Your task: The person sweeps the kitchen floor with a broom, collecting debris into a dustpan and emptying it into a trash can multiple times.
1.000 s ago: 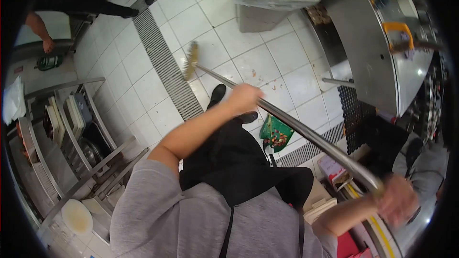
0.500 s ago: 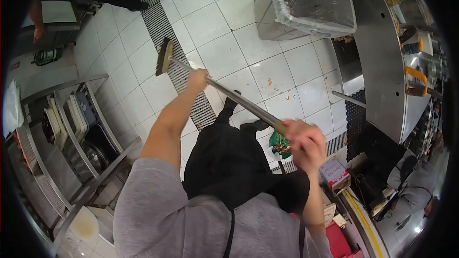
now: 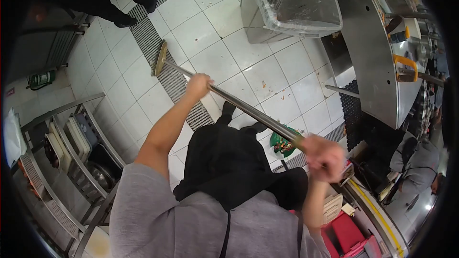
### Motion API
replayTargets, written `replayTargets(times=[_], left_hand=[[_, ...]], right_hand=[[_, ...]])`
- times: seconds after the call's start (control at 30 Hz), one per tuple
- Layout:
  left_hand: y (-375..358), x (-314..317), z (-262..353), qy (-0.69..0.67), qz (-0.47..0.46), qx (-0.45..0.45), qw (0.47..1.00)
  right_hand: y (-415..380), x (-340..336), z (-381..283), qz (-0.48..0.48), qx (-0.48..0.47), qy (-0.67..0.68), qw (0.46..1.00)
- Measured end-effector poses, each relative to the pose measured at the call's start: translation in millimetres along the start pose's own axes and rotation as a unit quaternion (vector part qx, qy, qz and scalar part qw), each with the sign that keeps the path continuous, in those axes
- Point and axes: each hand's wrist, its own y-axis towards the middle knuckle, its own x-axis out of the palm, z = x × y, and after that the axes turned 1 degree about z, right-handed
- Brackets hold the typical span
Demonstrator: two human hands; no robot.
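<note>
A long metal-handled broom (image 3: 258,115) runs diagonally across the view. My left hand (image 3: 199,86) is wrapped round the handle nearer the broom head. At the handle's upper end my right hand (image 3: 325,156), somewhat blurred, grips it. The broom head (image 3: 161,59) rests over the slotted floor drain (image 3: 149,32), its bristles facing left. Below the handle, close to my feet, a green dustpan (image 3: 278,145) holds mixed scraps. Small orange bits of debris (image 3: 263,85) lie on the white tiles to the right of the handle.
A large bin with a clear liner (image 3: 306,5) stands at the top. Another person's dark-clad legs (image 3: 122,0) are at the upper left. Metal shelving with trays (image 3: 103,138) is on the left. A steel counter (image 3: 368,52) lines the right, where a co-worker in grey (image 3: 420,160) stands.
My right hand has moved right and down with the handle end. The broom head has turned slightly and shifted a little down and left, and the whole view has shifted.
</note>
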Motion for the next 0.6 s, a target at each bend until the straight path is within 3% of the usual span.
replayTargets(times=[0.07,0.17,0.27,0.4,0.47,0.6], left_hand=[[19,2,-20,0.019,-0.005,-0.042,0.999],[38,34,-2,0.039,-0.031,0.062,0.997],[55,68,78,-0.007,-0.086,0.179,0.980],[33,118,192,-0.165,-0.173,0.242,0.940],[14,136,243,-0.235,-0.163,0.292,0.912],[-11,156,307,-0.233,-0.280,0.309,0.879]], right_hand=[[3,33,26,-0.051,0.008,0.020,0.998],[-7,11,2,-0.002,-0.034,-0.001,0.999],[-17,-23,-57,0.025,-0.090,-0.075,0.993],[-47,-43,-136,0.022,-0.128,-0.194,0.972],[-61,-52,-169,0.018,-0.126,-0.225,0.966],[-76,-53,-197,0.034,-0.132,-0.278,0.951]])
